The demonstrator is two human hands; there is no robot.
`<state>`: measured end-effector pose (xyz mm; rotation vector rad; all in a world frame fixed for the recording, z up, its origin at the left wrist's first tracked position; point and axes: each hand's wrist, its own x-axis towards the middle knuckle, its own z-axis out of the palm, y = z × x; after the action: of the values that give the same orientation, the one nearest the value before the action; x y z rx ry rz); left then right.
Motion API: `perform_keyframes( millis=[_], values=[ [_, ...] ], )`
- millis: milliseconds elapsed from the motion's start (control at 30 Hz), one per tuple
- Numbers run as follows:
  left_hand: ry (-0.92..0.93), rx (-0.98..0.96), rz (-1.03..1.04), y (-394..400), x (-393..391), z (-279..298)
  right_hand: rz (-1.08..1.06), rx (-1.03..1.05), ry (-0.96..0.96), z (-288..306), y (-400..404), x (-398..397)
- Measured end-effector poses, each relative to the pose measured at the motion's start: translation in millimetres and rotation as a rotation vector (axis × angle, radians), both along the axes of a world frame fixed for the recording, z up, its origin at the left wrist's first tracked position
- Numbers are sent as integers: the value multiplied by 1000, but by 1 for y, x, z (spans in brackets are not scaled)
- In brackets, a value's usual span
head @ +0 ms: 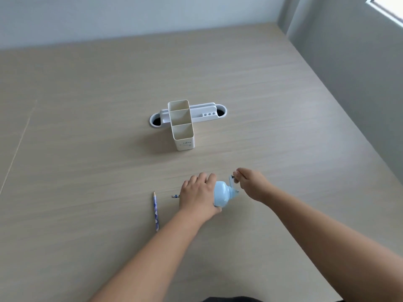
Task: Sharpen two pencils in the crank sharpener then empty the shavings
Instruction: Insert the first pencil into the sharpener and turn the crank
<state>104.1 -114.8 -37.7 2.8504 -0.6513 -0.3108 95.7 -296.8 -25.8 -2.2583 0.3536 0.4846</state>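
Note:
A light blue crank sharpener [222, 192] sits on the wooden table [87, 149], near the front middle. My left hand [198, 194] lies over its left side and grips it. A second pencil's end [175, 196] sticks out to the left from under that hand; the rest is hidden. My right hand [250, 184] pinches the crank handle [232, 178] at the sharpener's right side. A blue patterned pencil [155, 211] lies loose on the table to the left, tip pointing away from me.
A white three-compartment desk organizer [182, 125] stands further back at the middle, in front of a white cable grommet tray [205, 115] set in the table. The table's right edge runs diagonally along a grey wall.

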Motion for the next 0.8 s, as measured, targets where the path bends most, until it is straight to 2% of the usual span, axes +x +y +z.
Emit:
perform_keyframes(
  millis=[133, 200, 300, 367, 433, 533, 667, 800],
  values=[
    [21, -31, 66, 2, -2, 1, 134, -102, 166, -21, 4, -33],
    [30, -29, 70, 2, -2, 0, 146, -63, 187, -15, 3, -61],
    [40, -2, 47, -1, -2, -1, 75, 124, 133, 12, -6, -57],
    [39, 6, 52, -2, -1, -1, 12, 123, 32, 24, -7, -28],
    [21, 8, 49, -3, -2, -1, -38, 137, 11, 22, -4, -4],
    [15, 5, 38, -2, -2, -1, -43, 103, 117, -2, -1, 0],
    [18, 4, 49, -1, -1, 3, 36, 31, 242, -19, 5, -49],
    [3, 13, 22, -1, -2, 0, 26, 120, 75, 7, -3, -71]
  ],
)
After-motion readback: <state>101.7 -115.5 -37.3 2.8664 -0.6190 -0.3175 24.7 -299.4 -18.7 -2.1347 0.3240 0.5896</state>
